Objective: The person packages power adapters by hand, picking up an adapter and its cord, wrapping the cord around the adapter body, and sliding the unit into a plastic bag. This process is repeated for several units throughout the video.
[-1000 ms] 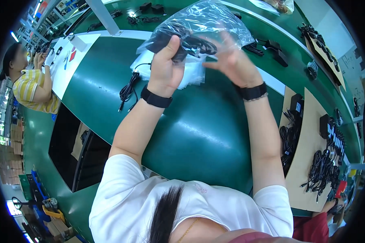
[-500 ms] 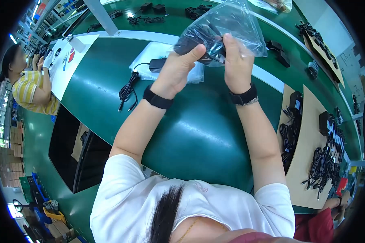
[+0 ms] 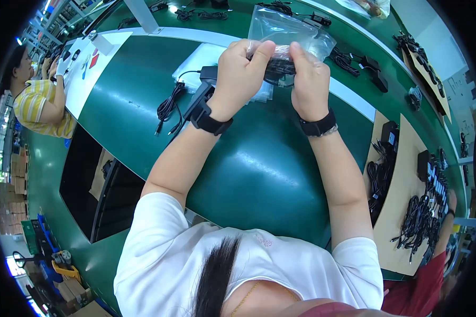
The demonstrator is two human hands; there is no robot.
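Observation:
Between both hands, over the far part of the green table, I hold a clear plastic bag (image 3: 293,34). A dark coiled cable (image 3: 280,67) shows through its lower part; whatever else lies inside is hidden by my fingers. My left hand (image 3: 239,79) is closed on the bag's left side, thumb pressed along the plastic. On the other side my right hand (image 3: 309,84) pinches it, thumb up. Just left of my left hand, a black power adapter (image 3: 208,73) with its coiled cord (image 3: 169,105) rests by a stack of flat clear bags (image 3: 188,66).
At right, cardboard sheets (image 3: 402,206) bear rows of adapters and bundled cords (image 3: 415,216). More adapters (image 3: 373,68) lie beyond the pale rail. A co-worker in a striped shirt (image 3: 42,105) is at the far left; another's red sleeve (image 3: 420,285) is at lower right.
The bag has tilted and its plastic is gathered between my thumbs, with the cable now lower in it. My left hand has risen and turned. The red-sleeved arm at right has reached forward.

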